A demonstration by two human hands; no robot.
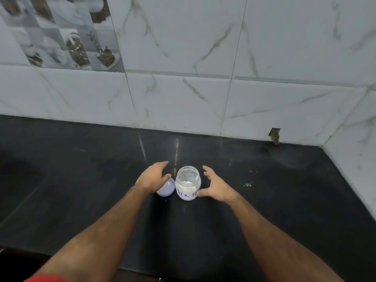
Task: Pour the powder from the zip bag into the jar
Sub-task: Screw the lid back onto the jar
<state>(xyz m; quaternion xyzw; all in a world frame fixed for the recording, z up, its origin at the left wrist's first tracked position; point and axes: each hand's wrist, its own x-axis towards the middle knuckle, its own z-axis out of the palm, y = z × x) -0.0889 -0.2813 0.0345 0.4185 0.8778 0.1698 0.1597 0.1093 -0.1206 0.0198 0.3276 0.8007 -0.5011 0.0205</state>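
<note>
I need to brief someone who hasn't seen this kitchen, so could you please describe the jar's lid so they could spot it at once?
On the black stone countertop below the white marbled wall tiles, find the small clear glass jar with white powder and a handwritten label. The pale lilac round plastic lid lies right beside it, partly under the left hand. Unlike the jar, it is flat, opaque and unlabelled.

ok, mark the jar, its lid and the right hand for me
glass jar (pixel 188 185): head view, on the powder-filled body above the label.
lid (pixel 167 189): head view, on its visible pale inside, beside the jar.
right hand (pixel 218 186): head view, on the back of the hand.
</note>
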